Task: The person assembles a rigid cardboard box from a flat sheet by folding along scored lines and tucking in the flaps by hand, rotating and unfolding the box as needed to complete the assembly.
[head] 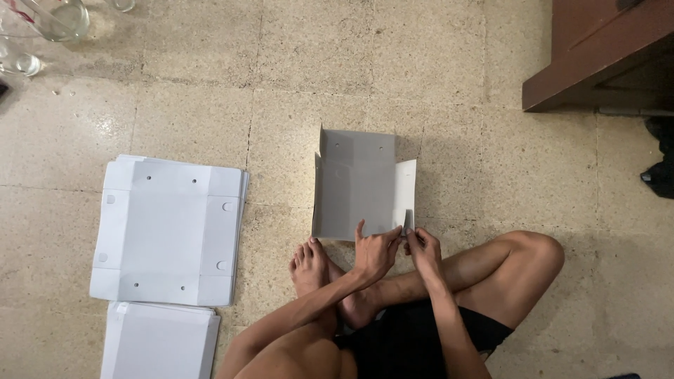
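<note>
A half-folded white cardboard box (358, 184) lies on the tiled floor in front of my crossed legs, with its far, left and right walls raised. My left hand (375, 251) and my right hand (420, 245) meet at the box's near right corner. Both pinch the lower end of the right side flap (405, 193) there. My bare foot (309, 265) rests just left of the hands.
A stack of flat white box blanks (168, 228) lies to the left, with another stack (158, 340) below it. Glassware (53, 17) stands at the top left. A brown wooden furniture corner (597, 52) is at the top right, with a dark object (661, 175) beside it.
</note>
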